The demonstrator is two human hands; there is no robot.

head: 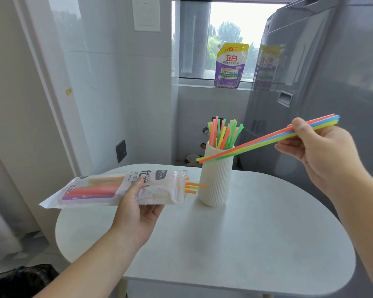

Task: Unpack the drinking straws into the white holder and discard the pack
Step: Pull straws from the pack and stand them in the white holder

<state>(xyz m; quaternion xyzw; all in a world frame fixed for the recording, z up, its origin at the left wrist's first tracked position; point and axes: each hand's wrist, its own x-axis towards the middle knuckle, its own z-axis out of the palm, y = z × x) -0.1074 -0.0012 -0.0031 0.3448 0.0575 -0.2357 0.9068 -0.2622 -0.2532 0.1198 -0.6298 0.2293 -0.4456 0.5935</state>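
Left grip: left hand (pixel 136 209) holds the pack (pixel 99 191) level, thumb on top.
Pack: part full; straw ends (pixel 192 187) poke from its mouth, right of that grip.
Holder (pixel 216 181): between the grips, on the table (pixel 256 233); many straws (pixel 219 134) stand inside.
Right grip: right hand (pixel 319 151) pinches a bunch (pixel 256 144), tips in front of the holder, not in.
Left: seat the bunch, empty the pack, discard it.

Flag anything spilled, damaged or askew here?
Nothing spilled or damaged. A few loose straws stick out unevenly from the open end of the pack, held by the left hand, beside the white holder. The right hand holds a bundle tilted across the holder's front, not yet inside.
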